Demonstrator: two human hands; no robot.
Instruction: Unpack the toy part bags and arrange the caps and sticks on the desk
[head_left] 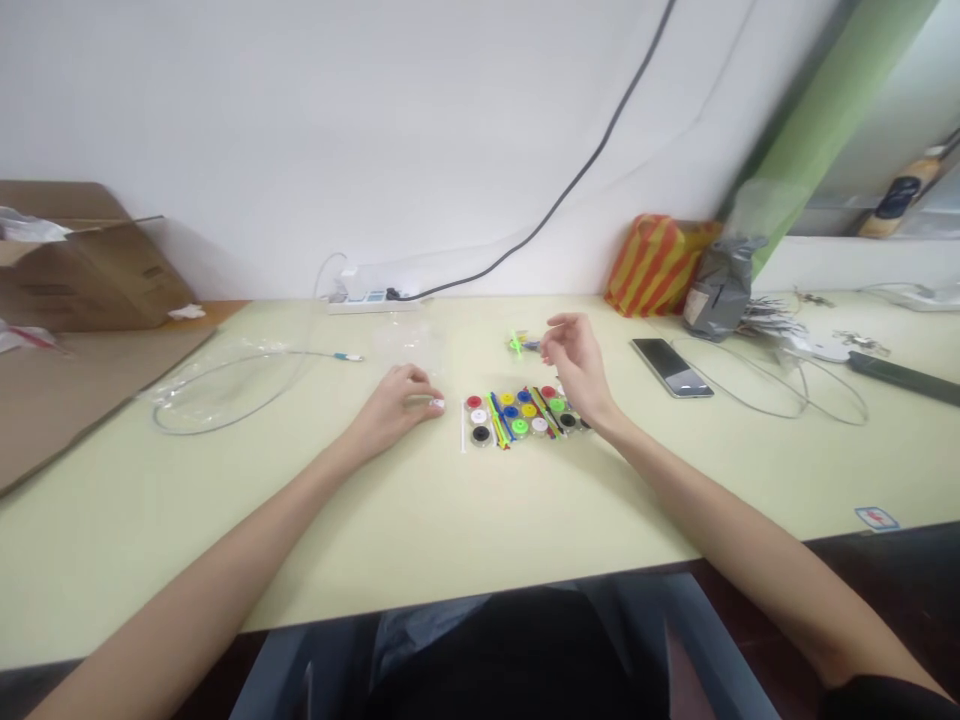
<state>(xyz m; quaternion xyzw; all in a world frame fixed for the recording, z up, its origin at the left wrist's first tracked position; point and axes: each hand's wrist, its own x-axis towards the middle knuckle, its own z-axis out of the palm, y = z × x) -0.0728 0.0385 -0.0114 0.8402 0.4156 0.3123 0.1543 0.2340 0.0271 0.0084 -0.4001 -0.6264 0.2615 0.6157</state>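
Observation:
My left hand (397,408) rests low over the table, thumb and fingers closed around a small white piece (437,403) whose kind is too small to make out. To its right lie several round coloured discs (510,412), in red, white, black, yellow, blue and green, with bundles of thin coloured plastic strips (499,420) between them. A single white strip (463,428) lies at the left end. My right hand (579,365) hovers at the far right of the discs, fingers loosely bent and apart, holding nothing visible. Near its fingertips is a small green, yellow and blue cluster (517,345).
A phone (671,367) lies to the right with a grey cable (765,405). Behind stand a striped bag (652,265) and a power strip (373,302). A clear plastic bag (411,342), a white cable (225,425) and a cardboard box (90,270) are leftward.

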